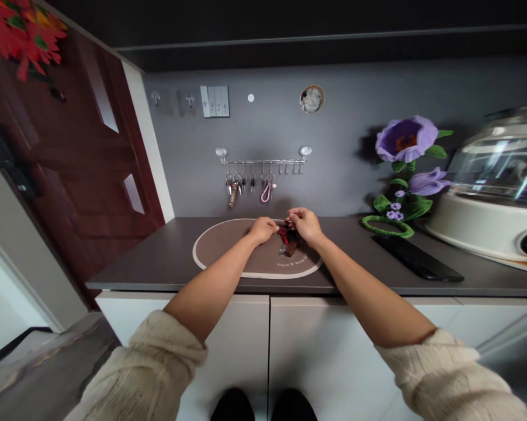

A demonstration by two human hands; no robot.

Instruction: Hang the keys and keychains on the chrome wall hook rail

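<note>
Both my arms reach out over an oval brown mat (228, 245) on a dark countertop (167, 263). My left hand (262, 229) and my right hand (304, 224) are closed in pinches on a small bunch of keys (286, 240) with a red tag and a brown fob, held just above the mat. On the grey wall behind hangs a chrome hook rail (263, 161) carrying several key bunches (235, 187) and a pink loop (266, 192).
A brown door (70, 175) stands at the left. At the right are a purple flower decoration (406, 158), a flat black device (416, 257) and a white appliance with a clear lid (495, 193). White cabinet doors (290, 339) are below the counter.
</note>
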